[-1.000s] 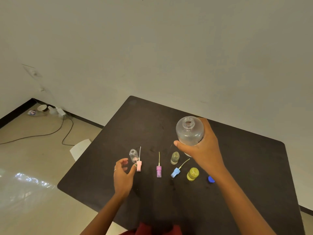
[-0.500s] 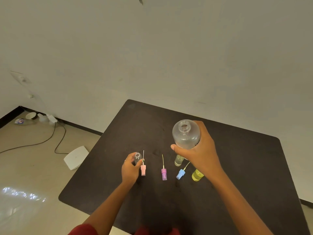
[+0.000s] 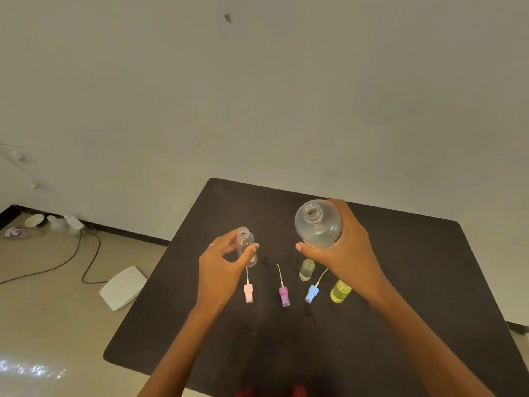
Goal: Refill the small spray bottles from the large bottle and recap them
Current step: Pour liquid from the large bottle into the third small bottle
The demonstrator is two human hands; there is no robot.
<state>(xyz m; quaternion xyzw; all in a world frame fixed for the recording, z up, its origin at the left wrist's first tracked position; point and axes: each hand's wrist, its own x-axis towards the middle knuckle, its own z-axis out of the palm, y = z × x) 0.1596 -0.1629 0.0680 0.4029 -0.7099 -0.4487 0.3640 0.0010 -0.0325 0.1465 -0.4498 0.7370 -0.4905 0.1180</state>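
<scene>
The left hand [image 3: 221, 270] is pinching the small, light vial [image 3: 246, 247] above the desk [image 3: 415, 282]; the right hand [image 3: 343, 250] is wrapping the big bottle [image 3: 317, 224], probably slippery, best gripped round its belly

The desk [image 3: 400, 282] has a dark, matt top with faint smudges and no shine. The large bottle [image 3: 317, 227] looks like clear plastic, slightly frosted, with a threaded neck. The small spray bottle [image 3: 248, 245] is clear, smooth plastic. Three spray caps, the pink cap [image 3: 248, 293], purple cap [image 3: 284, 296] and blue cap [image 3: 311, 293], look like opaque matt plastic with thin tubes. The yellow bottle [image 3: 340, 290] is translucent and glossy. The floor [image 3: 43, 325] is smooth and polished, with bright reflections. The wall [image 3: 257, 96] is matt painted.
</scene>
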